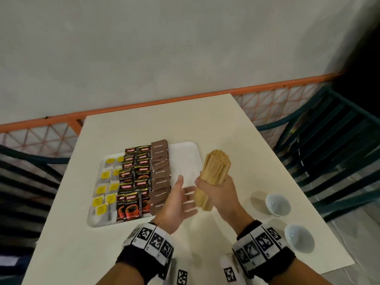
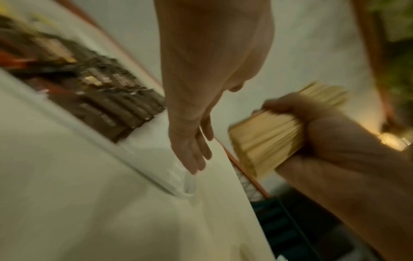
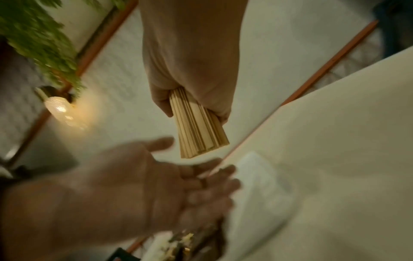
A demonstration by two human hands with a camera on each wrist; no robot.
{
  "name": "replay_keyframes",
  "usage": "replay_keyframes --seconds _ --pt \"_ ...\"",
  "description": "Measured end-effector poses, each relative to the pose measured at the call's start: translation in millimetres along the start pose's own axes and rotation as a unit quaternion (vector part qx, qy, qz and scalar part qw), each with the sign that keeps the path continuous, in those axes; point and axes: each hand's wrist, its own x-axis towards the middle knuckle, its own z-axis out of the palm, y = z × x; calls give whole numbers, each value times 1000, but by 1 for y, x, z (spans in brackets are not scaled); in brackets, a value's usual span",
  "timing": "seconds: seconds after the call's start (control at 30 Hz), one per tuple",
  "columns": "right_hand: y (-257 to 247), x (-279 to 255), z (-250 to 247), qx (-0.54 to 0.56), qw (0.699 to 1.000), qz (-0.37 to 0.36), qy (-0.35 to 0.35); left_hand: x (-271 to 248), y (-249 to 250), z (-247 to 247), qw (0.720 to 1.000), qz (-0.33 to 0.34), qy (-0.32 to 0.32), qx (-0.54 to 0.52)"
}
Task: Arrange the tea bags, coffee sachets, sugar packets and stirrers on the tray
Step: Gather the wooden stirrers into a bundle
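Right hand (image 1: 218, 192): fingers wrapped round the middle of a thick bundle of wooden stirrers (image 1: 213, 171), which is held tilted, upper end leaning away from the person, above the bench (image 1: 236, 128) just off the tray's right edge. The grip sits mid-length, probably to keep the loose sticks from splaying at either end.

Left hand (image 1: 178, 202): wide, palm turned toward the bundle, fingers straight and spread, holding nothing. It stands just beside the lower end of the stirrers; contact cannot be confirmed from any view. Judged purpose: to receive the bundle or to square its lower ends.

Tray (image 1: 185, 149), white, on the bench: 3 groups already laid in columns. Tea bags (image 1: 107, 182) with yellow tags on the left, coffee sachets (image 1: 133, 177) in the middle, brown sugar packets (image 1: 160, 171) to their right. The strip of tray right of the sugar packets is bare, and the stirrers are being held next to it; that strip is the likely destination.

Task status, as judged: 3 of 4 item types placed; stirrers not yet on the tray.

Also present: 2 small white bowls (image 1: 277, 203) on the bench to the right, well apart from the tray.

Risk noted: the bundle shows no visible band, so a loosened grip could scatter sticks over the packets.
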Motion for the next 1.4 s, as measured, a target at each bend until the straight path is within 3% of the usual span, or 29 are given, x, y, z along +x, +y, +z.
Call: replay_keyframes --seconds 0.07,0.17,0.27,0.37,0.43,0.53,0.63,0.7,0.77,0.9,1.0,1.2,1.27,1.4 --pt "-17 -7 24 17 998 -36 -40 -9 -1 -12 990 -34 -1 -140" --pt "-25 -21 60 3 994 -70 -86 -21 8 -26 954 -9 6 -298" --pt "-23 -31 87 -16 991 -78 -107 -30 17 -40 932 28 9 -361" --pt "-24 -33 101 -23 988 -93 -120 -35 16 -58 930 37 -23 -364" --pt "-25 -34 108 -45 987 -93 -122 -35 12 -74 944 43 -16 -327" --pt "-19 -34 112 -79 988 -27 -131 -33 10 -99 974 127 22 -185" --pt "-6 -31 111 -132 977 67 -154 -44 18 -105 977 205 0 -56" --pt "1 -31 111 -173 961 111 -185 -50 20 -99 980 198 -31 0" --pt "6 -34 112 -188 943 141 -236 -48 16 -92 977 213 -5 30" --pt "10 -41 104 -171 931 176 -271 -40 9 -87 938 311 80 134" --pt "14 -39 94 -167 929 196 -265 -36 7 -84 880 366 122 276" --pt "12 -28 77 -180 919 220 -273 -24 6 -70 822 429 141 348" --pt "12 -20 71 -182 917 233 -268 -18 11 -65 808 440 125 372" --pt "17 -4 64 -197 905 268 -265 -8 16 -56 815 393 108 413"
